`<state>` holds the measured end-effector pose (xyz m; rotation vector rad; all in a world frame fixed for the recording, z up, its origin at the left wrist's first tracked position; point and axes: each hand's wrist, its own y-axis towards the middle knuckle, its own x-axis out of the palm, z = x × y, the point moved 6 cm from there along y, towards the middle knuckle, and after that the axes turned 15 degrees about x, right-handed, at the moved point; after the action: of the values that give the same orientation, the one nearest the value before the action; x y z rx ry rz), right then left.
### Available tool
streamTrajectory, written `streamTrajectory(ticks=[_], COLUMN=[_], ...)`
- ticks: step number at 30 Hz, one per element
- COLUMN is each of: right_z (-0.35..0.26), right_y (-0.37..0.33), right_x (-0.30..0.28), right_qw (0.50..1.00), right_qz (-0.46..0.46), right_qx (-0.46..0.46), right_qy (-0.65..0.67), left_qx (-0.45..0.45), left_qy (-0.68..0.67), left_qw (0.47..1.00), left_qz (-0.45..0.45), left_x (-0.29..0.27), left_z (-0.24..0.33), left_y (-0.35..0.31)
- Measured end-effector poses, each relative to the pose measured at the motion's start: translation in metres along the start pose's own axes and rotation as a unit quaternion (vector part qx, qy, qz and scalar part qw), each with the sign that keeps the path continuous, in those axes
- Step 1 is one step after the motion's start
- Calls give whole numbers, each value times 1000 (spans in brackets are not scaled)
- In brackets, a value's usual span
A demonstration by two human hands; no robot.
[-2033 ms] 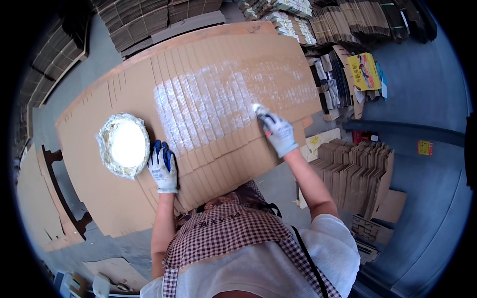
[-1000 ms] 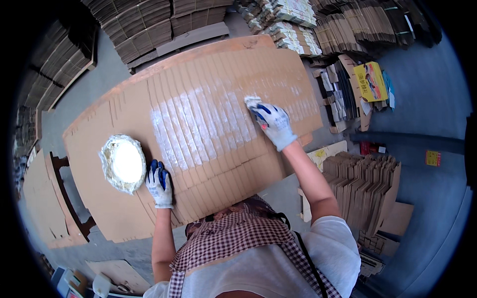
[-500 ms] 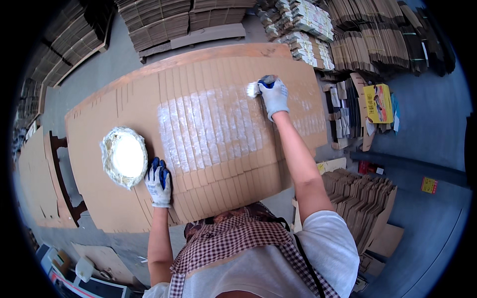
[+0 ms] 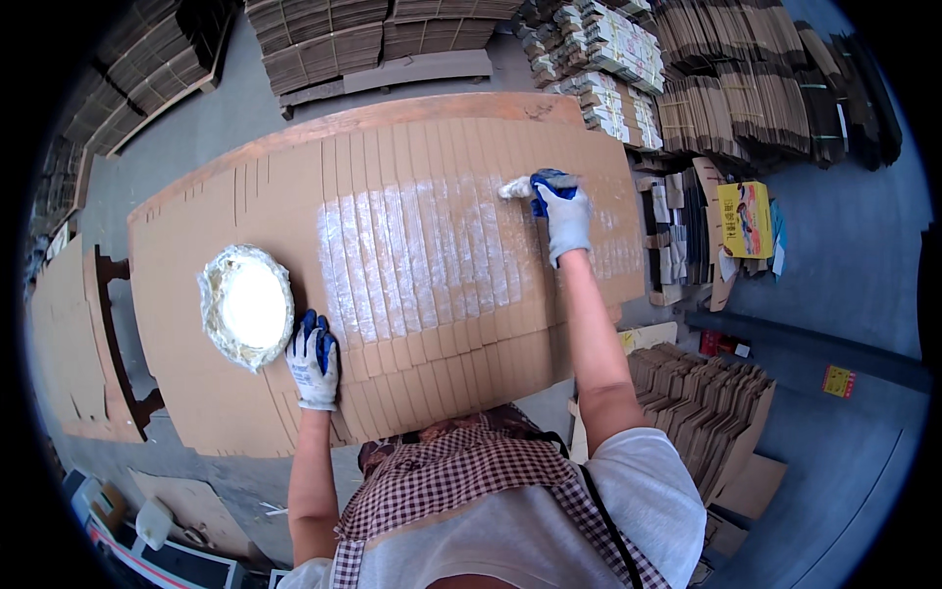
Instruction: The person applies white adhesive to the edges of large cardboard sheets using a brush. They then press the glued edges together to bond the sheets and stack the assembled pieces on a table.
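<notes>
White brush head, left of right grip

A carton workshop is indicated by flattened cardboard stacks (some tied up), kept around a wooden-edged worktable on a grey floor.

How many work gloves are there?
2: one on the left hand, beside the round container; one on the right hand, holding a brush. Others could be hidden.
</notes>
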<state>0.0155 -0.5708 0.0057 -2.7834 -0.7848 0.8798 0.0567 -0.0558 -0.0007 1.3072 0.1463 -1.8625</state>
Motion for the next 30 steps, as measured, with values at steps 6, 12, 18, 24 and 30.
streamTrajectory(ticks=[6,12,18,24,30], right_z=[-37,-57,-72,-74,-83], right_y=[-29,-20,-36,-15,-20], right_x=[29,16,39,20,27], right_qw=[991,953,949,923,897], right_qz=[113,168,138,169,167], right_qx=[-11,-64,-107,-93,-90], right_qy=[-65,-245,-263,-333,-399], left_qx=[2,-13,-13,-22,-41], left_qy=[-2,-3,-1,-10,-15], left_qw=[1000,1000,1000,1000,999], left_qz=[-6,-20,-16,-5,-9], left_x=[-5,-6,-8,-13,-10], left_z=[4,6,7,5,-1], left_y=[3,6,4,5,3])
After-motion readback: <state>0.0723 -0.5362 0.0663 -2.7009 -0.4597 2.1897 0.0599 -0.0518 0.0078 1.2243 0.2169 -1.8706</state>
